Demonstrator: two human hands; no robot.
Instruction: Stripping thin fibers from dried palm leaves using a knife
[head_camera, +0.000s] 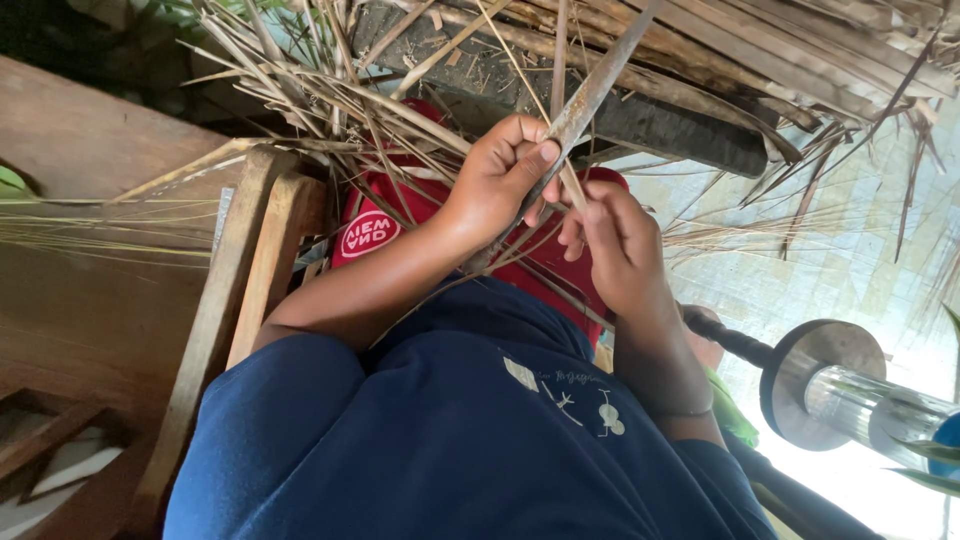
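My left hand (497, 178) is closed around a long, flat, dry leaf rib (592, 92) that slants up to the top of the view, with the thumb pressed on its face. My right hand (617, 243) sits just below and to the right, fingertips pinching a thin pale strip (572, 186) that peels off the same rib. Both hands work above my lap, which is covered by red cloth (372, 226) with a white patch. My blue shirt (470, 440) fills the bottom of the view. Several loose dry leaf strips (330, 110) fan out behind the hands.
A wooden frame (245, 280) runs down the left side beside a brown board (80, 150). A dark plank (650, 118) lies under the dry leaves at the top. At right, a metal cylinder with a round disc (825, 378) lies over a pale woven mat (850, 260).
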